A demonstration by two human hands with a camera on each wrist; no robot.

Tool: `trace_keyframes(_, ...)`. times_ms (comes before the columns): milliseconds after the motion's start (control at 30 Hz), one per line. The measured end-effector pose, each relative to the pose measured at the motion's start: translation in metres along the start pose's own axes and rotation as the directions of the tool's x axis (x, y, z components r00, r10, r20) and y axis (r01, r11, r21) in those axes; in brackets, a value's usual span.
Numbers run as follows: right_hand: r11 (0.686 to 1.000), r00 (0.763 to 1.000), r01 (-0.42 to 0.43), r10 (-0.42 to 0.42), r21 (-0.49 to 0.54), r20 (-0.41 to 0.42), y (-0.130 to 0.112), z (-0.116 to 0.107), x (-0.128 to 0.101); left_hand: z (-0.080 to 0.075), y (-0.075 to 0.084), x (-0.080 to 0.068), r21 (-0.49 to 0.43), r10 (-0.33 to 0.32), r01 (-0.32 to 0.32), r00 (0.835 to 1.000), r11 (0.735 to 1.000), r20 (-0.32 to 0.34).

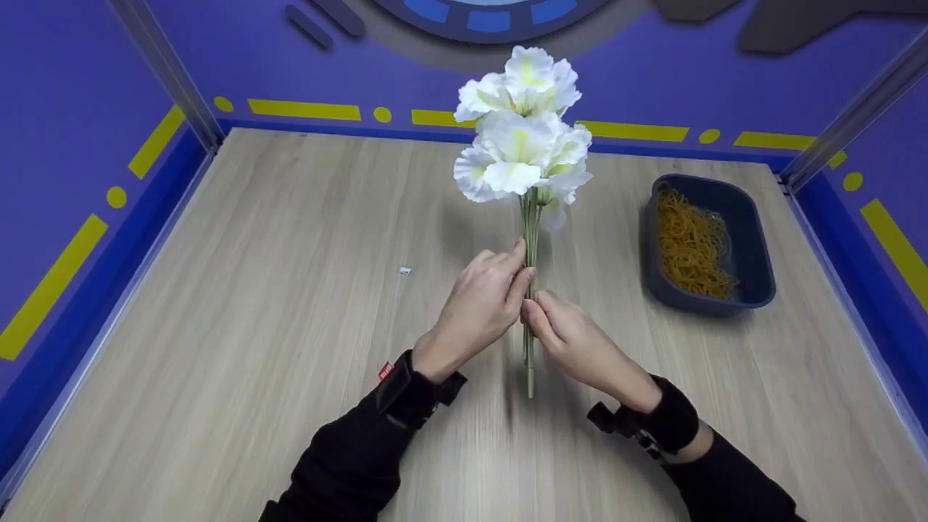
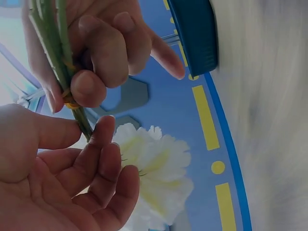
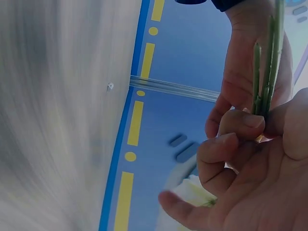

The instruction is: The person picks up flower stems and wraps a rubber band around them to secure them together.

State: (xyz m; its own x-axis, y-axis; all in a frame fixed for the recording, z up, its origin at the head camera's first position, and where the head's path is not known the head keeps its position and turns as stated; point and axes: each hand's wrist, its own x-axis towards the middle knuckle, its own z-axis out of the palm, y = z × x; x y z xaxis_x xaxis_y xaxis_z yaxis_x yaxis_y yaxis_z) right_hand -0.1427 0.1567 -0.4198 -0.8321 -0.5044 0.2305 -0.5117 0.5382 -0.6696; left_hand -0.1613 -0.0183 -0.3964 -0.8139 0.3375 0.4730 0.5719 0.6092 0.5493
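A bunch of white artificial flowers (image 1: 518, 148) with yellow-green centres stands upright above the table, its green stems (image 1: 530, 370) pointing down. My left hand (image 1: 482, 301) pinches the stems between thumb and fingers, just below the blossoms. Directly beneath it, my right hand (image 1: 580, 337) grips the same stems with curled fingers. In the left wrist view, an orange rubber band (image 2: 71, 104) circles the stems between the two hands. Only a bit of the band shows in the right wrist view, where the right fingers (image 3: 240, 125) cover most of it.
At the right of the table stands a dark rectangular bin (image 1: 757, 268) with many loose yellow rubber bands (image 1: 689, 246) in it. A tiny white scrap (image 1: 404, 270) lies left of the hands. Blue-purple panels (image 1: 304, 72) enclose the table (image 1: 254, 290) at the back and sides.
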Motion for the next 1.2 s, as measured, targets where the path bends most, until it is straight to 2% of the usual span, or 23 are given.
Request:
trace_keyframes(200, 0.997, 0.996, -0.073, 0.073, 0.006, 0.059, 0.000, 0.001, 0.000, 0.005, -0.006, 0.000, 0.054, -0.007, 0.004, 0.998, 0.999, 0.058)
trace_keyframes(467, 0.995, 0.992, -0.090, 0.093, -0.050, 0.080, 0.006, 0.007, 0.003, 0.007, -0.014, 0.003, 0.035, -0.053, 0.049, 0.990, 0.998, 0.130)
trace_keyframes(767, 0.985, 0.971, -0.161, 0.168, -0.053, 0.171, 0.015, 0.013, 0.005, 0.017, -0.028, 0.003, 0.048, -0.070, 0.063, 0.983, 0.997, 0.169)
trace_keyframes(933, 0.979, 0.949, -0.199, 0.204, -0.045, 0.241, 0.016, 0.015, 0.004, 0.022, -0.035, 0.002, 0.022, -0.112, 0.110, 0.970, 0.994, 0.216)
trace_keyframes(1200, 0.976, 0.933, -0.163, 0.200, -0.144, 0.299, 0.021, 0.020, 0.002, 0.026, -0.043, 0.001, 0.038, -0.176, 0.172, 0.949, 0.984, 0.263)
